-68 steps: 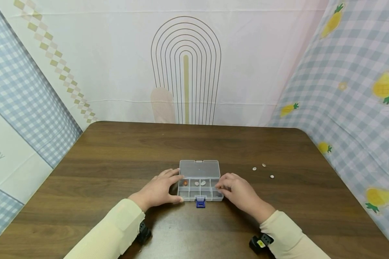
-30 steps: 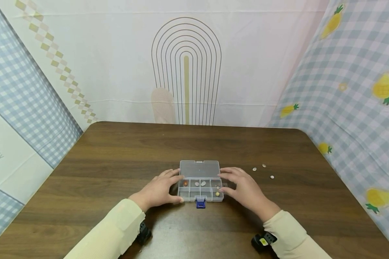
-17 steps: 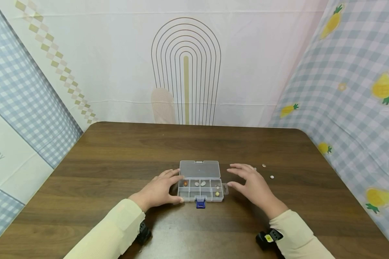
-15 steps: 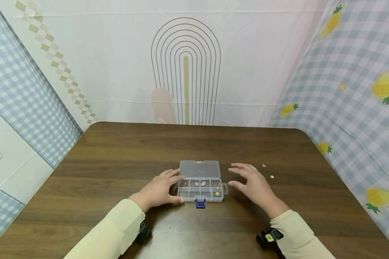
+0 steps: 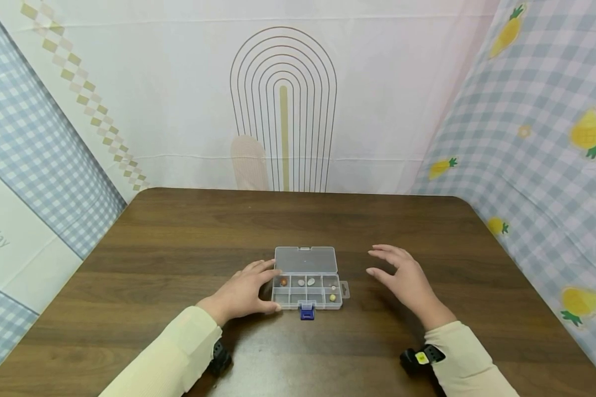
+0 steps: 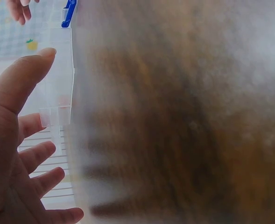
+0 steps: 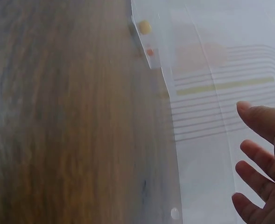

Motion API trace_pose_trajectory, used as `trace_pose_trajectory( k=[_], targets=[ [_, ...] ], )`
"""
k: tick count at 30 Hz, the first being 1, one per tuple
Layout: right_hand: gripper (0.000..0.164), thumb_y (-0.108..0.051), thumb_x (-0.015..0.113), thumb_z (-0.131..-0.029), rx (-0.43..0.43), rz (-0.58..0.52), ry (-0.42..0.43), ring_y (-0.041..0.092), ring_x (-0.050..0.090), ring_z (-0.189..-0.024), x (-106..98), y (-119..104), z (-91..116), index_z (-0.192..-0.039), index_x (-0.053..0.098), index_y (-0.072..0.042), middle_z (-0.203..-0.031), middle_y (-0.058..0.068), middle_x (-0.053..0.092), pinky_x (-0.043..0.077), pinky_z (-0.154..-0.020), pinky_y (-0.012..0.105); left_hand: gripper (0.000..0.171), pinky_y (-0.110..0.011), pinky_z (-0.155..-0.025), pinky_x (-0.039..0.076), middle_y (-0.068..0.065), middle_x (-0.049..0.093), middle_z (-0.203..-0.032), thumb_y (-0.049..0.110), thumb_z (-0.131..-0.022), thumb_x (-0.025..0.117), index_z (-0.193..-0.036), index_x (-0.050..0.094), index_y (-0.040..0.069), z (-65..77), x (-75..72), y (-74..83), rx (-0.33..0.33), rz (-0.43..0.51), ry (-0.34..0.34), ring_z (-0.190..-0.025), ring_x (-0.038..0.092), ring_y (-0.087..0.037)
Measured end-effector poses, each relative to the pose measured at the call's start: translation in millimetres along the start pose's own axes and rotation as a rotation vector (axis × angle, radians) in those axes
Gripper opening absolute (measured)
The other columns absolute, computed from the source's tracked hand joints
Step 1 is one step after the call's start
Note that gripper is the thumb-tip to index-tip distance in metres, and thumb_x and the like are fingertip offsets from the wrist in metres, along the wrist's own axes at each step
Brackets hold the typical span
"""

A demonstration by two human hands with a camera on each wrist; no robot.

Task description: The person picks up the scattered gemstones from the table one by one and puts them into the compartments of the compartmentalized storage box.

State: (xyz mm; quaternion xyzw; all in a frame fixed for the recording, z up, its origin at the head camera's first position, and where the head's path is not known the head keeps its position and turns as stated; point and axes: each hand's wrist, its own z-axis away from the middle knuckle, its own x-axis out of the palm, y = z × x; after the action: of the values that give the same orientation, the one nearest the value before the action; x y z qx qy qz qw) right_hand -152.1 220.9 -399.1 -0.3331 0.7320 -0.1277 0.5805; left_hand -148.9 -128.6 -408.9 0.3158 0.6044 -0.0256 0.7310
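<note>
The left hand (image 5: 243, 289) is resting at the left end of the box (image 5: 289, 304), with its thumb and fingers standing apart. From this hand, the box is lying at three o'clock, so the left hand is being the nearer one. The box is sitting on the table (image 5: 189, 231), its long side running from nine to three. Its lid (image 5: 305, 260) is lying back at twelve, and its blue clip (image 5: 307, 314) is sticking out at six. An orange bit (image 5: 283, 282) is sitting in the back left slot, two white bits (image 5: 310, 282) are filling the next two back slots, one each, and a yellow bit (image 5: 333, 298) is sitting front right.

The right hand (image 5: 409, 278) is hanging well apart from the box, which is lying at nine o'clock from it. Its thumb and fingers are standing apart, holding nothing. In the right wrist view, a loose white bit (image 7: 175, 213) is showing at seven o'clock from the thumb tip, not touching; the right hand is being nearer to that.
</note>
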Motion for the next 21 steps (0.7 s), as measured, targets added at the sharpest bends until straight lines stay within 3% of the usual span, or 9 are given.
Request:
trace_pose_trajectory(
  k=[7,15,21],
  targets=[
    [0.040,-0.016,0.072,-0.087,0.055,-0.004,0.025,0.037,0.047,-0.124,-5.7,10.9,1.3,-0.125,0.065,-0.004,-0.134,0.015,0.055,0.043,-0.095,0.056,0.073,-0.062,-0.107,0.027,-0.008,0.032,-0.155,0.042,-0.081,0.076,-0.143,0.049,0.014,0.3,-0.3,0.4,-0.002,0.003,0.004,-0.143,0.026,-0.034],
    [0.041,-0.017,0.069,-0.090,0.127,-0.032,0.039,0.039,0.043,-0.130,-12.3,29.1,2.4,-0.127,0.062,-0.002,-0.136,0.017,0.054,0.037,-0.100,0.058,0.073,-0.061,-0.107,0.027,-0.008,0.032,-0.155,0.042,-0.081,0.076,-0.143,0.049,0.014,0.7,-1.0,1.3,-0.004,0.003,0.002,-0.143,0.026,-0.033],
    [0.042,-0.021,0.067,-0.093,0.205,-0.072,0.041,0.040,0.042,-0.130,-17.1,40.4,3.7,-0.128,0.061,0.000,-0.138,0.021,0.051,0.040,-0.098,0.057,0.073,-0.061,-0.108,0.027,-0.008,0.032,-0.155,0.041,-0.081,0.076,-0.143,0.049,0.014,0.5,-1.0,0.9,-0.001,0.006,0.001,-0.143,0.026,-0.034]
  ],
)
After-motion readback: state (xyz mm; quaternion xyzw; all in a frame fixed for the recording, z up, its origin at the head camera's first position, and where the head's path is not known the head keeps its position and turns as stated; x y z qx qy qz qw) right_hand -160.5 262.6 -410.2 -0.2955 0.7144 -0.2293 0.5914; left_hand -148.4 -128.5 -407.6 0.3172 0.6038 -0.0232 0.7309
